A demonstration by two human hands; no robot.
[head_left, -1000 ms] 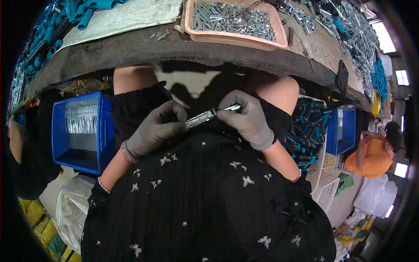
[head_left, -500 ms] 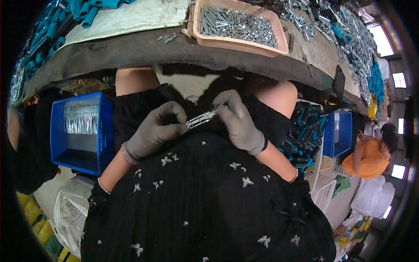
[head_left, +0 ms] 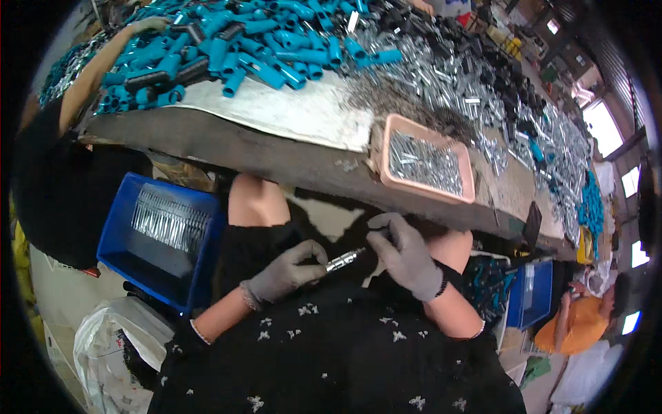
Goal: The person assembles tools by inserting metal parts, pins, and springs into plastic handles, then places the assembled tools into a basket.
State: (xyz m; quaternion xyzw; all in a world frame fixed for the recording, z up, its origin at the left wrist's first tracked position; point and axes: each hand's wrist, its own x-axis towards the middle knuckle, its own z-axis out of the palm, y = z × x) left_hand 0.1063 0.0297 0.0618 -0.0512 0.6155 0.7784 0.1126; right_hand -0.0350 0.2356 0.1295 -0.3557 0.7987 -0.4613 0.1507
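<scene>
Holding a small metal rod [head_left: 344, 260] over the lap, just below the workbench [head_left: 276, 162] edge, the gloved left hand [head_left: 286, 272] is pinching its near end while the right hand [head_left: 407, 255] is curling loosely at its far tip, apparently fitting something on; the next move likely needs a steady, aligned push along the rod.

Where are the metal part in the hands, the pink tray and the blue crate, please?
metal part [head_left: 345, 260], head view, middle of its shiny shaft.
pink tray [head_left: 383, 153], head view, its left rim.
blue crate [head_left: 118, 222], head view, its left wall.
</scene>
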